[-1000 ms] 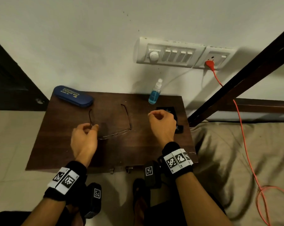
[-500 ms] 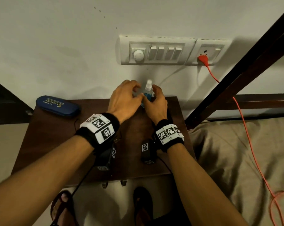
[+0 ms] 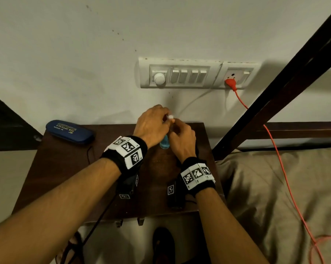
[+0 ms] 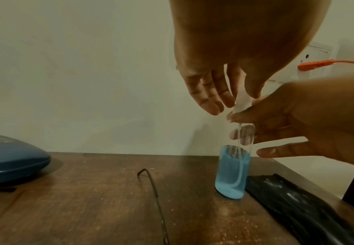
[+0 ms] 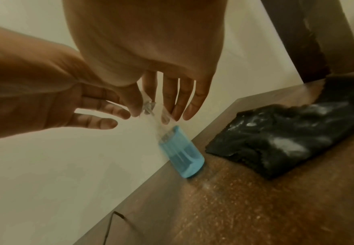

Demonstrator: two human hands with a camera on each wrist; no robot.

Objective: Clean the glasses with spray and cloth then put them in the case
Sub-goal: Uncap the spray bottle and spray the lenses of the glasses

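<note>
The spray bottle (image 3: 164,144) of blue liquid (image 4: 232,172) stands at the back of the dark wooden table (image 3: 56,178), next to the wall. My left hand (image 3: 161,119) pinches its pale cap (image 4: 242,99) from above. Below that, my right hand (image 3: 177,130) wraps its fingers round the clear upper part of the bottle (image 5: 180,152). The black cloth (image 5: 276,137) lies just right of the bottle. My left arm hides most of the glasses (image 3: 88,154), and one thin temple (image 4: 151,182) shows on the table. The blue case (image 3: 69,132) lies shut at the back left corner.
A white switchboard (image 3: 180,75) hangs on the wall above the bottle, with an orange plug and cable (image 3: 242,103) running down to the right. A dark wooden bed post (image 3: 275,96) slants up at the right, beside beige bedding (image 3: 275,187).
Both hands left the glasses at the table's middle and reached back to the spray bottle. They now hold it, the left on the cap and the right on the body.
</note>
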